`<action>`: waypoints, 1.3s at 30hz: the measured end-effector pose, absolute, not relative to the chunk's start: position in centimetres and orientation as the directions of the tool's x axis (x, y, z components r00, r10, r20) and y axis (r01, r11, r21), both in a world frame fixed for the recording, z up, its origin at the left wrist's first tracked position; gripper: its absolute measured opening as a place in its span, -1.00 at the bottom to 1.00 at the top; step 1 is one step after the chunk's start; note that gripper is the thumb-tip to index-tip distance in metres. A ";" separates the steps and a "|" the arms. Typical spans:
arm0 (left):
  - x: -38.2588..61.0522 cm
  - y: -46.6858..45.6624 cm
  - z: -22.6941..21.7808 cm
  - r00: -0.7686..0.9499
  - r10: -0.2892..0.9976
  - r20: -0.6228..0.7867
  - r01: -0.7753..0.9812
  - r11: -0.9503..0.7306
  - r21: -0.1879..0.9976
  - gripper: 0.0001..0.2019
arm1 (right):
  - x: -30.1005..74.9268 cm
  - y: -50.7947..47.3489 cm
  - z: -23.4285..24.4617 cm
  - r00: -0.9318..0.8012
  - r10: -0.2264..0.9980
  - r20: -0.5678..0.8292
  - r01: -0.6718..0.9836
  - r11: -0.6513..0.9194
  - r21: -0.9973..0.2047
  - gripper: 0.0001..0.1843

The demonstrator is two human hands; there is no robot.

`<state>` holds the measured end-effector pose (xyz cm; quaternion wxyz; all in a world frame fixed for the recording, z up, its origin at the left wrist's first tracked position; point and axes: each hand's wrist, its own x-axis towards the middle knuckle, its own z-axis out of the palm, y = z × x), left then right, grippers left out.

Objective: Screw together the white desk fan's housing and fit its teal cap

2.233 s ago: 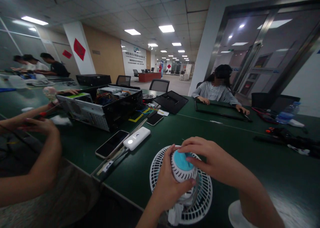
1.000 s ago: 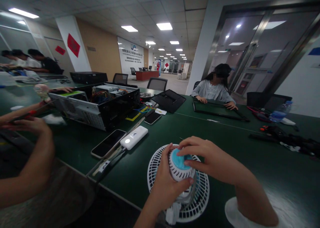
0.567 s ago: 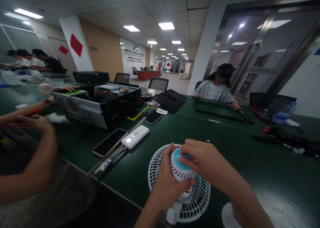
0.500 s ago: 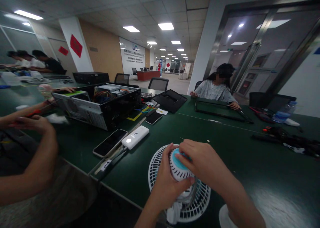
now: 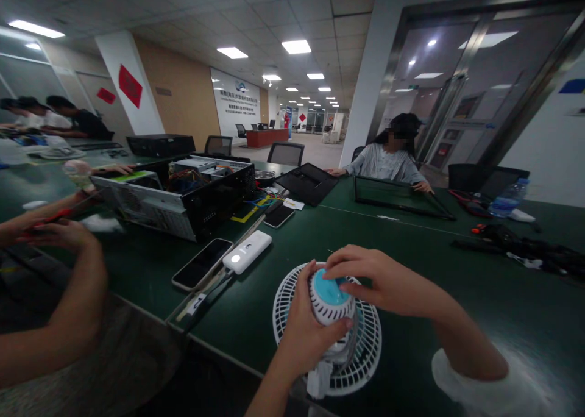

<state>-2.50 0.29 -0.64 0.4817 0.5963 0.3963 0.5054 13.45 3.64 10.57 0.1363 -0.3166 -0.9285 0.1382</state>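
A small white electric fan lies grille-down on the green table in front of me, its round slatted grille [image 5: 372,344] flat against the tabletop. The vented motor housing [image 5: 329,312] points up, topped by a light-blue round cap [image 5: 325,290]. My left hand [image 5: 305,338] wraps around the housing from the left, thumb across its near side. From the right, my right hand [image 5: 365,277] bends over the cap, with its thumb and fingers closed on the cap's far and right part; the exact fingertip contact is partly hidden. A white bracket-like piece [image 5: 319,380] of the fan sticks out toward me.
Left of the fan lie a phone [image 5: 202,264], a white power bank [image 5: 247,251] and another phone [image 5: 278,215]. An opened computer case [image 5: 183,203] stands farther left beside another person's arms [image 5: 77,283]. Across the table a person holds a black frame [image 5: 402,206].
My right hand has shifted its fingers on the cap, uncovering more of the blue, and its wrist has swung right. My left hand keeps its hold. The view has turned slightly right.
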 end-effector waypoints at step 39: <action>-1.8 0.3 -1.1 0.108 0.958 0.267 -0.020 -0.266 0.964 -0.22 | 12.0 2.7 12.7 -0.764 0.642 -0.061 0.645 0.759 -0.089 -0.82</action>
